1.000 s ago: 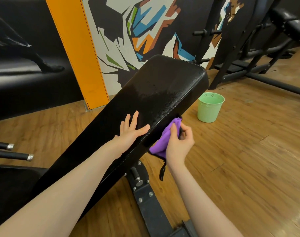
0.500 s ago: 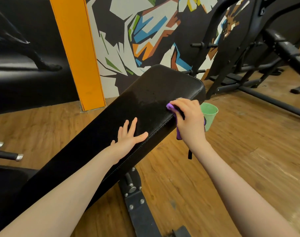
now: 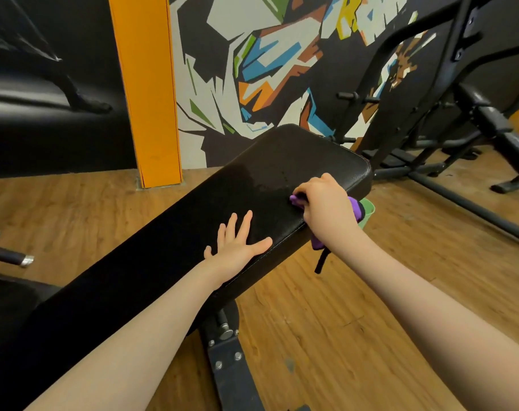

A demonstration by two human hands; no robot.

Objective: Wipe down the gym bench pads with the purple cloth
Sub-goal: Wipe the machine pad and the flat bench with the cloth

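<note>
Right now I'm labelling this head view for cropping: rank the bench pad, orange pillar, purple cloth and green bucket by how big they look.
1. bench pad
2. orange pillar
3. purple cloth and green bucket: both mostly hidden by the right hand, so unranked.

The right hand [image 3: 326, 204] presses the purple cloth [image 3: 354, 206] on the bench pad [image 3: 296, 161]; the left hand [image 3: 237, 247] rests flat.

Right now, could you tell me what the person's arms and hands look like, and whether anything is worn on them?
Both forearms are bare for their whole visible length, with no sleeves in view. The left hand and the right hand wear no gloves, and no rings, watch or wristband show on the visible sides.
</note>
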